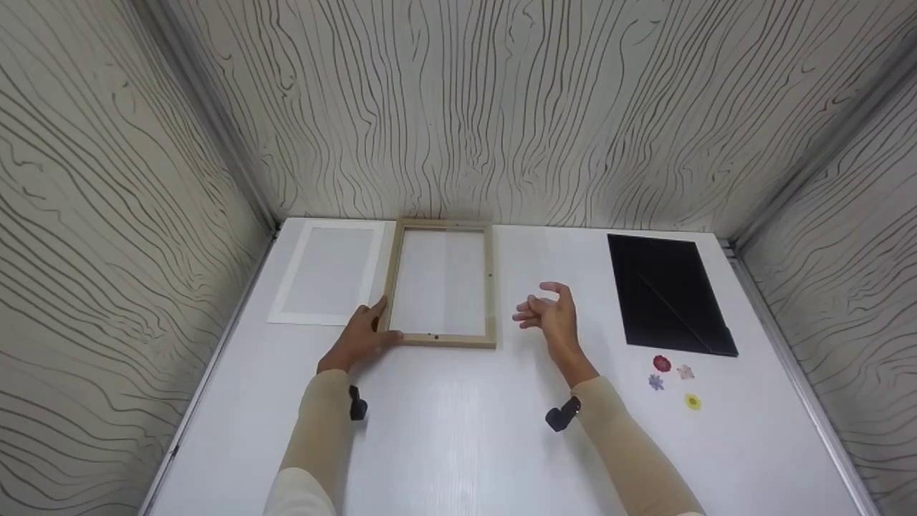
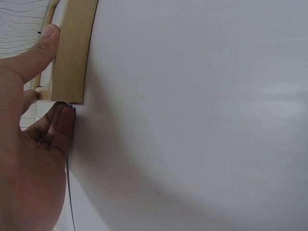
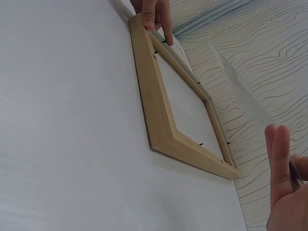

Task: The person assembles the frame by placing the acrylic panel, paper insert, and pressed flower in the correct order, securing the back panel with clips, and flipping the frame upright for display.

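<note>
A light wooden picture frame (image 1: 490,301) lies on the table with its back side up and small dark tabs round its inner edge. My left hand (image 1: 362,338) holds its near left corner, thumb (image 2: 47,41) on the near rail and fingers against the left side. To the right of the frame, my right hand (image 1: 555,315) is raised above the table, pinching a clear pane (image 3: 240,86) between thumb and fingers. The see-through pane is tilted and overlaps the frame's right part in the head view; most of its outline is faint.
Left of the frame lies a white mat (image 1: 290,317) with a wide border. A black backing board (image 1: 663,287) with a stand leg is at the right. Several pressed flowers (image 1: 662,363) lie in front of it. Patterned walls (image 1: 458,107) enclose the table's back and sides.
</note>
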`<state>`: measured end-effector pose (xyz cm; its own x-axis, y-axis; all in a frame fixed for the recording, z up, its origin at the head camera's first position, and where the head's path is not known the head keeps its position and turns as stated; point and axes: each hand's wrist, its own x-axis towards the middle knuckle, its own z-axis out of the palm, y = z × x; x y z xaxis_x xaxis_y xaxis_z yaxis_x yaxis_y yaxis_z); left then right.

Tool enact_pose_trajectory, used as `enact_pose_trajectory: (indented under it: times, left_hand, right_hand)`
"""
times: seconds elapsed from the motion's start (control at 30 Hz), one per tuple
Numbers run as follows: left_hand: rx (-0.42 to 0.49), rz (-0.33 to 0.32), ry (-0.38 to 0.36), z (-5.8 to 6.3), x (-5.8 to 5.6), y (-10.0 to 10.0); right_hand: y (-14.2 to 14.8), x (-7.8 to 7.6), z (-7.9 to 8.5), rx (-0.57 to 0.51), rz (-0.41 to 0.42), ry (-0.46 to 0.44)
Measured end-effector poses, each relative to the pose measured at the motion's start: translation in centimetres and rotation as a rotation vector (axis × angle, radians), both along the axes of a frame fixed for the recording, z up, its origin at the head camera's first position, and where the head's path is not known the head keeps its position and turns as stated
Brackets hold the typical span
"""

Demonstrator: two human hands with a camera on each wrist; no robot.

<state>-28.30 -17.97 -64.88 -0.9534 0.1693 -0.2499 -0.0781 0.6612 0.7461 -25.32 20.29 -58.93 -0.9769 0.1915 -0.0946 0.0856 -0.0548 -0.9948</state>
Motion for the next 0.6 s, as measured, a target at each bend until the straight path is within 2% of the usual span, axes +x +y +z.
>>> enact_pose_trajectory:
  times: [0.6]
  left_hand:
    - [-0.015, 0.000, 0.013, 0.0, 0.0, 0.1]
  right_hand:
    - [-2.3, -0.5, -0.6, -0.011, 0.014, -0.017]
